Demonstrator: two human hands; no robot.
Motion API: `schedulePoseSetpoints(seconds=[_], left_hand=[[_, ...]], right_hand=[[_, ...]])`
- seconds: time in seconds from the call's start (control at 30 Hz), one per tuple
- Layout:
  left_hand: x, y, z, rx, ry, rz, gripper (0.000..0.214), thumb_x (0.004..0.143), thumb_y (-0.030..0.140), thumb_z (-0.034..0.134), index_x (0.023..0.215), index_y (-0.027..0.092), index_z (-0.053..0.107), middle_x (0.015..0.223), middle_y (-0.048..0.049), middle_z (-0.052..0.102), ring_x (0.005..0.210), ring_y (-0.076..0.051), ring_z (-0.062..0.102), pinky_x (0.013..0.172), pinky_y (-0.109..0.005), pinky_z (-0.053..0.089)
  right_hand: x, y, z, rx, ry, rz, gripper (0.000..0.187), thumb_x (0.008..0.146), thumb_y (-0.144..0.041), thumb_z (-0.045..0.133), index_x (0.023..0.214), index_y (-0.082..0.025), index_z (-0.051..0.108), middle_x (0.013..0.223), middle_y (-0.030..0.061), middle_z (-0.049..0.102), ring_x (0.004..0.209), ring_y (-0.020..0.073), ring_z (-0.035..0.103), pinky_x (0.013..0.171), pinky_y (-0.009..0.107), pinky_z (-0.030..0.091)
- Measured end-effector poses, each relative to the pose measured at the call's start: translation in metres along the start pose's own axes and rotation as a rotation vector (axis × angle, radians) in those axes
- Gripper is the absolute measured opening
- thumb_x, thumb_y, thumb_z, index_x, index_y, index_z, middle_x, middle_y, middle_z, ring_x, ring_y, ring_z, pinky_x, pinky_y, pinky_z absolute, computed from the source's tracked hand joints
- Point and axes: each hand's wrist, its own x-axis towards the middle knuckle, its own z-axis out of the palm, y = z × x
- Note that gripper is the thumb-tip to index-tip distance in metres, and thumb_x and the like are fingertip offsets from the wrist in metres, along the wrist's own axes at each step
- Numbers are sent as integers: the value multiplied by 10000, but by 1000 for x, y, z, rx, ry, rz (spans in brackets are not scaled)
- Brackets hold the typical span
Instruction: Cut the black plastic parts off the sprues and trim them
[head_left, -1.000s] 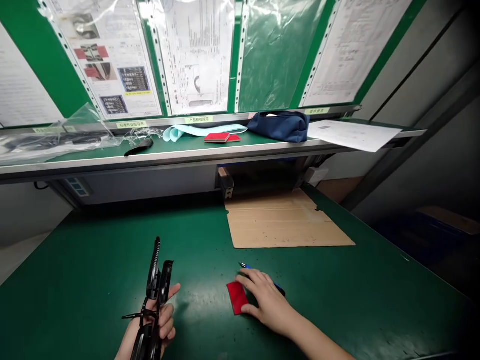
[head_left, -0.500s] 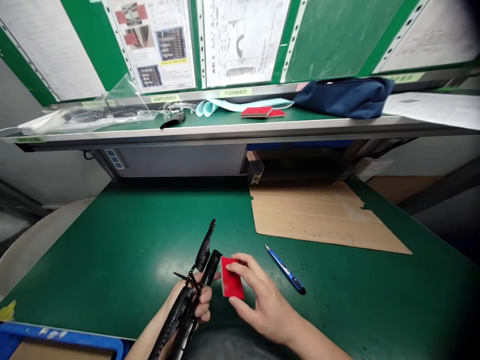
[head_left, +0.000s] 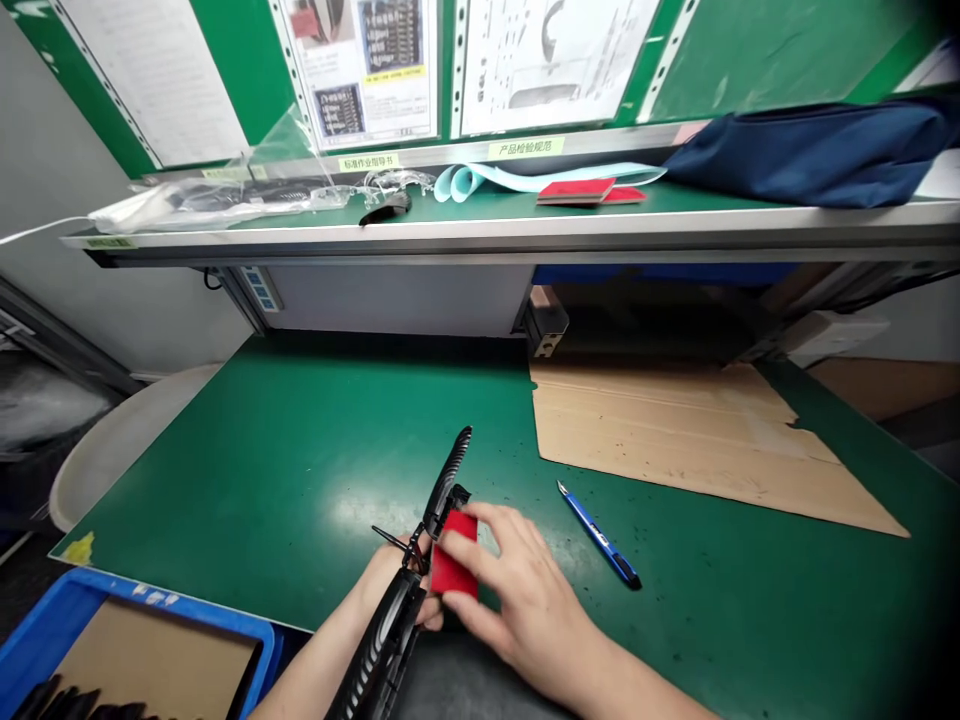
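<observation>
My left hand (head_left: 390, 585) grips a long black ribbed plastic part (head_left: 448, 485), which rises from below the hand with a thin black strap (head_left: 390, 541) sticking out near the wrist. My right hand (head_left: 521, 600) pinches a red rectangular pad (head_left: 454, 555) between thumb and fingers. The pad's upper edge overlaps the black part, and the hand hides its right side. Both hands are close together above the near edge of the green mat.
A blue-handled utility knife (head_left: 600, 535) lies right of my right hand, beyond it a cardboard sheet (head_left: 697, 440). A blue bin (head_left: 165, 604) holding black pieces sits at lower left. The shelf (head_left: 480, 228) holds red pads, a navy pouch, and a plastic bag.
The red pad has gone from the mat into my right hand and now meets the black part. My hands have come together, and the view has shifted, bringing the blue bin into sight.
</observation>
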Motion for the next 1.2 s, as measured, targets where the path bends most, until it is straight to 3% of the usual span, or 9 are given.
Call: schedulePoseSetpoints(seconds=[0.3, 0.4, 0.57, 0.67, 0.77, 0.9, 1.0, 1.1, 1.2], left_hand=[[2, 1, 1, 81, -77, -2, 394, 830, 499, 532, 622, 169, 481, 377, 75, 355, 281, -75, 321, 421, -264, 275], [4, 0, -2, 91, -76, 20, 361, 848, 491, 505, 728, 155, 555, 387, 76, 362, 286, -83, 334, 423, -260, 288], [3, 4, -3, 84, -137, 26, 403, 819, 417, 561, 1095, 125, 594, 411, 91, 383, 285, -77, 325, 427, -244, 289], [3, 6, -2, 81, -150, 30, 466, 802, 416, 582, 1168, 127, 575, 411, 97, 382, 280, -75, 318, 416, -243, 292], [5, 4, -1, 99, -164, 34, 355, 827, 345, 558, 1113, 141, 607, 399, 99, 364, 272, -70, 306, 411, -242, 284], [8, -1, 1, 77, -174, 70, 212, 828, 316, 565, 935, 153, 648, 397, 97, 353, 261, -57, 281, 394, -236, 270], [7, -3, 3, 44, -180, 78, 235, 831, 371, 574, 866, 151, 650, 398, 94, 354, 257, -47, 267, 381, -228, 244], [4, -3, 3, 39, -200, 65, 323, 824, 388, 589, 1018, 137, 645, 412, 97, 361, 263, -42, 272, 390, -226, 235], [4, -3, 2, 66, -202, 40, 393, 822, 383, 584, 1121, 129, 616, 409, 97, 364, 263, -51, 267, 389, -231, 231]], right_hand=[[-5, 1, -3, -7, 38, 38, 366, 879, -378, 525, 1237, -302, 521, 1256, 127, 446, 1118, 292, 461, 871, 490, 482], [1, 10, -2, 15, -4, -64, 360, 862, -368, 552, 1216, -301, 543, 1287, 123, 435, 1151, 302, 443, 899, 493, 463], [12, 41, -8, 270, 140, 243, 358, 903, -401, 486, 1245, -295, 486, 1221, 77, 489, 1110, 235, 484, 949, 430, 445], [9, 39, -13, 486, 43, 155, 399, 934, -411, 405, 1318, -304, 412, 1268, 57, 467, 1160, 214, 456, 1001, 389, 412], [4, 25, -13, 591, -68, 57, 420, 949, -396, 345, 1350, -280, 395, 1268, 71, 462, 1167, 215, 453, 1005, 376, 410], [3, 19, -16, 720, -86, 114, 415, 958, -401, 298, 1317, -254, 446, 1251, 89, 494, 1151, 226, 478, 1000, 393, 420], [2, 27, -26, 842, -202, 176, 409, 959, -422, 279, 1240, -262, 528, 1230, 72, 540, 1156, 234, 489, 1013, 415, 406], [2, 34, -34, 963, -278, 220, 459, 961, -446, 218, 1188, -259, 571, 1183, 72, 576, 1048, 233, 549, 917, 408, 468], [5, 31, -35, 912, -201, 217, 441, 945, -485, 291, 1263, -273, 512, 1195, 73, 554, 1043, 226, 545, 936, 404, 454]])
